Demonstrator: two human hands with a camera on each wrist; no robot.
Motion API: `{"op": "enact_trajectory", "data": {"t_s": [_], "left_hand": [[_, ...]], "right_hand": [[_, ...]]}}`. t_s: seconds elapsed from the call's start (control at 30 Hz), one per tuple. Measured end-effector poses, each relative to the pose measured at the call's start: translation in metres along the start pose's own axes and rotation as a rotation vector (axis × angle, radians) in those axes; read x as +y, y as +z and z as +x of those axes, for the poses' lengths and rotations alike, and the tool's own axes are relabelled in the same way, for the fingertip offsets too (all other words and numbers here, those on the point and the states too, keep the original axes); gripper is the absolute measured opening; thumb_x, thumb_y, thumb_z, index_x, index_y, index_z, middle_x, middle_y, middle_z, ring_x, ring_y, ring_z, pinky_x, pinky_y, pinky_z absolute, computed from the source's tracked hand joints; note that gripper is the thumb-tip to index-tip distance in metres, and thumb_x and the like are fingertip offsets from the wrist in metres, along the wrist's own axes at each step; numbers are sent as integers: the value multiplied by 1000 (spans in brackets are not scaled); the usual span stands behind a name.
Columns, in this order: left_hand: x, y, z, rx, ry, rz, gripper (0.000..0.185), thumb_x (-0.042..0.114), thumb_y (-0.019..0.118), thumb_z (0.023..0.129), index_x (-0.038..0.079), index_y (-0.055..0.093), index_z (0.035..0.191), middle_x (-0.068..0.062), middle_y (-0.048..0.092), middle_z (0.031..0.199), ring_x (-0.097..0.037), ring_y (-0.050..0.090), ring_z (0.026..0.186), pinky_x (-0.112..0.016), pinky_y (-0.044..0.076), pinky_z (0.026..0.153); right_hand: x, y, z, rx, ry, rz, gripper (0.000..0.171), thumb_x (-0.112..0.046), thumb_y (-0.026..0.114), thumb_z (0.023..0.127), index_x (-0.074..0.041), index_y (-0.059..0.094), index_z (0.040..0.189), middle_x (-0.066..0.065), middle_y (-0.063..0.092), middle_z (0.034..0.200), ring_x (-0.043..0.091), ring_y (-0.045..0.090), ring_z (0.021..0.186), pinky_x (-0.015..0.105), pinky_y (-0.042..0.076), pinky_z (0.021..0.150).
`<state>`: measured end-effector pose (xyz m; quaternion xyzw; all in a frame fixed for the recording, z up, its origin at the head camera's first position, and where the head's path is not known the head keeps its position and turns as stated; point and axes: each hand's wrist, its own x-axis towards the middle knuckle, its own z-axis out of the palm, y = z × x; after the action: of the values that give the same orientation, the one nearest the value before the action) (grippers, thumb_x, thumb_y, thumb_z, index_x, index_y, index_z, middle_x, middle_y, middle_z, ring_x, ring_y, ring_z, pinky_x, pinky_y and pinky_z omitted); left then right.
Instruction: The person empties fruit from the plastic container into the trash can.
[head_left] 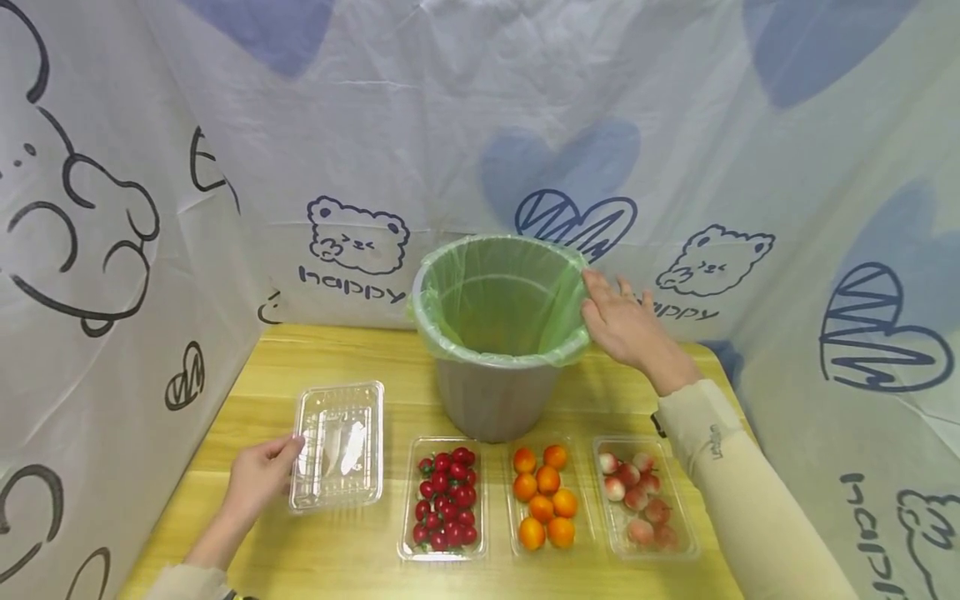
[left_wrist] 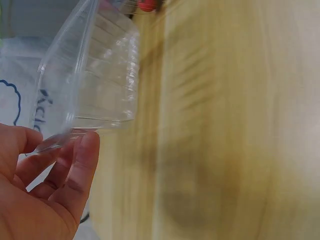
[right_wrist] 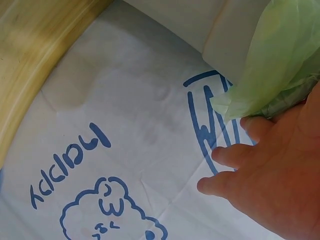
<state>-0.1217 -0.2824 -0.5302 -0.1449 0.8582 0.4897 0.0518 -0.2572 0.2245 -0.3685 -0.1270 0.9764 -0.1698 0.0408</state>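
Note:
Between thumb and fingers, my left hand (head_left: 258, 475) pinches the edge of a clear plastic container (head_left: 339, 446) at the left of the table; no contents show in it. In the left wrist view the container (left_wrist: 105, 75) is tilted, and its shadow falls on the wood. At the back middle stands a grey trash bin (head_left: 495, 400) lined with a green plastic bag (head_left: 555, 304), folded over the rim. My right hand (head_left: 622, 321) is at the bin's right rim, fingers extended. In the right wrist view, its spread fingers (right_wrist: 225, 155) lie beside the hanging bag (right_wrist: 280, 65).
Along the front of the wooden table (head_left: 337, 558) stand three clear containers: one with small red fruits (head_left: 446, 500), one with orange fruits (head_left: 543, 496) and one with pinkish-white fruits (head_left: 637, 496). A printed cloth (head_left: 390, 108) surrounds the table at the back and sides.

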Motion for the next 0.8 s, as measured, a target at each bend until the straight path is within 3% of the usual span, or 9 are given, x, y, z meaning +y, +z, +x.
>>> {"op": "enact_trajectory", "data": {"t_s": [0.23,0.33,0.47,0.6,0.7,0.8], "left_hand": [[-17,4,-4,-47,-38,56,52,31,56,109,-10,58,141,-33,69,129,-22,74,78,-27,63,65],[-22,5,-4,-53,-25,115,49,30,58,108,-9,61,138,-31,71,127,-17,69,83,-24,58,68],[-28,5,-2,-51,-4,168,48,29,58,108,-10,63,136,-31,69,131,-21,70,91,-27,58,73],[-33,6,-2,-58,0,190,49,30,56,109,-10,63,135,-32,67,134,-36,71,104,-43,64,85],[-36,6,-2,-76,-3,192,49,30,53,110,-10,63,136,-32,63,140,-48,65,124,-57,59,103],[-40,6,-2,-92,-12,177,49,30,51,111,-9,63,137,-30,62,142,-50,60,132,-58,57,106]], "right_hand": [[1,-2,-1,-9,8,14,66,-41,10,110,-14,6,171,14,8,178,56,3,160,76,-10,127],[2,-2,-1,-19,10,14,67,-41,8,110,-14,4,171,13,7,178,56,2,160,75,-10,127],[2,-2,0,-23,6,18,66,-41,8,110,-14,3,171,13,7,178,55,1,160,76,-10,127],[2,-2,0,-21,2,26,66,-41,9,110,-15,4,171,13,7,178,55,1,160,76,-9,127],[1,-1,0,-15,3,30,66,-41,9,110,-14,5,171,14,9,178,55,2,160,77,-8,127],[1,-1,0,-16,5,33,67,-41,9,110,-14,6,171,16,9,177,55,2,160,77,-7,127]]}}
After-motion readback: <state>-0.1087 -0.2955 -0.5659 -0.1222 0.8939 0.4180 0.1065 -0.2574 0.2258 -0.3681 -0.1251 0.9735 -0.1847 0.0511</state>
